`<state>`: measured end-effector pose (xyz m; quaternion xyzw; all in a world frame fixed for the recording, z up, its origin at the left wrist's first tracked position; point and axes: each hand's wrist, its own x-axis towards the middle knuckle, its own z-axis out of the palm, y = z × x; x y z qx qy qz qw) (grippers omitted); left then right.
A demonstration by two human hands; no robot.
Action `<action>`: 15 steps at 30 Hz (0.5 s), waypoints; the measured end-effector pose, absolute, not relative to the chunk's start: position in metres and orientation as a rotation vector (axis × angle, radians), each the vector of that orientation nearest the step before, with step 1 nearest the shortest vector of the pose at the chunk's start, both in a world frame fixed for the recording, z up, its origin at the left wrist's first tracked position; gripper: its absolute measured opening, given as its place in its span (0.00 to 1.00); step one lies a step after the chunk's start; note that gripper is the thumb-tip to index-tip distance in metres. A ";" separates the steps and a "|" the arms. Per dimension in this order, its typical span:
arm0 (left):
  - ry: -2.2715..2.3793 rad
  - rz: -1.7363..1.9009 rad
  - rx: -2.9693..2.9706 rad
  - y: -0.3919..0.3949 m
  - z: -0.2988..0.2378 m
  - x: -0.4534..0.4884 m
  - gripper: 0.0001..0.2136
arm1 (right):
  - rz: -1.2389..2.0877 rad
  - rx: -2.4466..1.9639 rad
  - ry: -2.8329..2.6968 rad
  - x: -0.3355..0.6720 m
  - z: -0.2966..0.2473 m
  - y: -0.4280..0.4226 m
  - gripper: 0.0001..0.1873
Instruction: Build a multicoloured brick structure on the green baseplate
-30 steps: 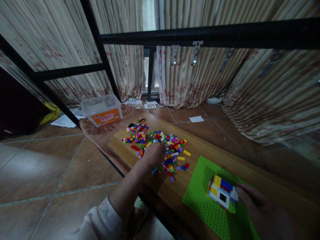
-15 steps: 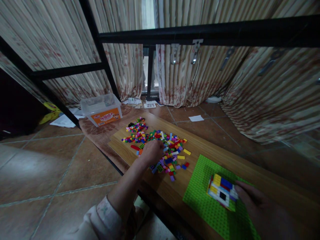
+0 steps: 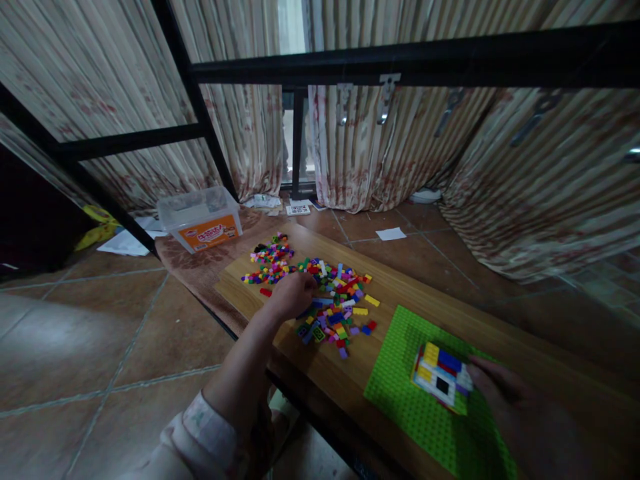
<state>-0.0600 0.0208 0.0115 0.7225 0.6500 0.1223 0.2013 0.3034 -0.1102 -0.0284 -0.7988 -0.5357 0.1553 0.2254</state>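
Bricks (image 3: 337, 319) under curled left hand (image 3: 291, 297), grip hidden; right hand (image 3: 515, 403) touching brick build (image 3: 440, 375), hold unclear.

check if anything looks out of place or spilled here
A white sheet lies by itself on the floor tiles beyond the wooden board, looking stray. The loose bricks are scattered, but seem to sit on the board; nothing looks clearly damaged.
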 end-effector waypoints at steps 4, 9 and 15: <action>1.725 0.392 2.049 0.020 0.010 -0.064 0.14 | 0.448 -2.224 -1.461 0.302 -0.027 -0.110 0.29; 1.677 0.392 2.060 0.016 0.019 -0.073 0.13 | 0.464 -2.236 -1.469 0.302 -0.024 -0.110 0.28; 1.663 0.223 2.158 0.004 0.027 -0.078 0.12 | 0.428 -2.204 -1.441 0.296 -0.023 -0.108 0.27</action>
